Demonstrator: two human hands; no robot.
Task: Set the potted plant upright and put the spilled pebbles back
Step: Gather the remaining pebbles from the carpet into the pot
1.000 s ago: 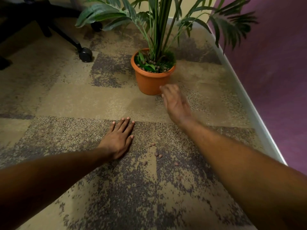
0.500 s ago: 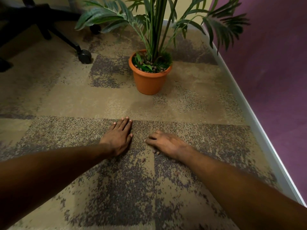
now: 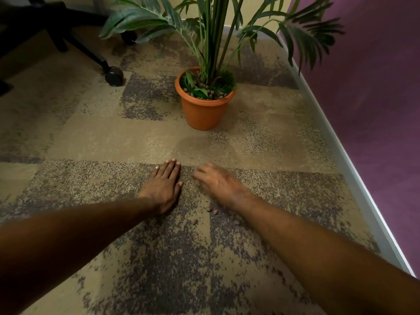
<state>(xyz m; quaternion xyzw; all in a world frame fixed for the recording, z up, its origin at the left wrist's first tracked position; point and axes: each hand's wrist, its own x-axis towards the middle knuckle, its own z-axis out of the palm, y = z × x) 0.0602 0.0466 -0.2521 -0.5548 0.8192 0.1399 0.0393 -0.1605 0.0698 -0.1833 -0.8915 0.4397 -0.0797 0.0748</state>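
My right hand (image 3: 218, 183) is curling, blurry, can't tell its grip; spilled pebbles (image 3: 212, 210) are lying just behind its wrist.

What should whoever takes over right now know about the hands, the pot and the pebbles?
Left hand: flat on the carpet, palm down, holding nothing.
Right hand: blurred, fingers curled low over the carpet; can't tell if it holds pebbles.
Potted plant: upright, pebbles in the pot, ahead of both hands.
Done: plant stands.
Left: a few spilled pebbles lie by the right wrist; gather them and drop them in the pot.
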